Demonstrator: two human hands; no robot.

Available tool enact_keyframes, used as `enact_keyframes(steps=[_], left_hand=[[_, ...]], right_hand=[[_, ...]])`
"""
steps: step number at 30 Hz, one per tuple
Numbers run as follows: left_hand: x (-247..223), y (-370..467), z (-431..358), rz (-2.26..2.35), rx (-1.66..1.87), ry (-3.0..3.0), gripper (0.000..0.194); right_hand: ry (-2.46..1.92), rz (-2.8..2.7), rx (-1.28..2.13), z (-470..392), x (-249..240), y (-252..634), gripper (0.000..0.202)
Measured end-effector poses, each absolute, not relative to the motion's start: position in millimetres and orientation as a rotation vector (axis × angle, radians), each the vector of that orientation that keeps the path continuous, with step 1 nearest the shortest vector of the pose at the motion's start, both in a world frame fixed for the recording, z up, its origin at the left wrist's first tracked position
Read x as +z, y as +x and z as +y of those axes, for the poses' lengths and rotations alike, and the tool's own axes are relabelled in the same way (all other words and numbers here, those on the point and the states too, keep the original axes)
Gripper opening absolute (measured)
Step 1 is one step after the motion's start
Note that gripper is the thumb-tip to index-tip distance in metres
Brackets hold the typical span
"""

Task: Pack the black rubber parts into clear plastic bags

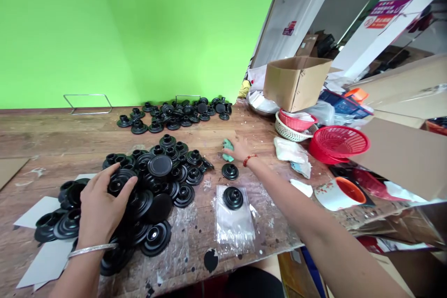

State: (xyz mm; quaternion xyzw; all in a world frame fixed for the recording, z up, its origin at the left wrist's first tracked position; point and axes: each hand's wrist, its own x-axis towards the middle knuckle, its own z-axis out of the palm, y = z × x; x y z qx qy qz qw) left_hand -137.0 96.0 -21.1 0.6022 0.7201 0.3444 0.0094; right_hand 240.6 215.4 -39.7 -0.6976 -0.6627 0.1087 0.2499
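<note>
At the left pile, my left hand [101, 202] has its thumb and fingers around a black flanged disc [120, 181]. Many similar black discs [185, 194] lie heaped around it, some face up and some turned over. Farther right, my right hand [240, 150] is closed at a crumpled green cloth [228, 150] on the table; the hand is slightly blurred. Just below that hand sits a single black disc [230, 171]. Another black disc [233, 198] rests on a stack of clear plastic bags [234, 228] near the front edge.
A second group of black discs [172, 123] lies along the green wall. White cards [45, 260] stick out under the left pile. To the right are a cardboard box [296, 81], a red basket [338, 142], a white cup-like container [337, 194] and folded cloths [291, 151].
</note>
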Motion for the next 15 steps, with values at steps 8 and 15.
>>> enact_keyframes(steps=[8, 15], left_hand=[[-24, -136, 91, 2.205, 1.151, 1.796, 0.061], [-33, -129, 80, 2.310, 1.597, 1.769, 0.049]], right_hand=[[-1.842, -1.623, 0.417, 221, -50, 242, 0.011], [-1.394, -1.159, 0.691, 193, -10, 247, 0.028]])
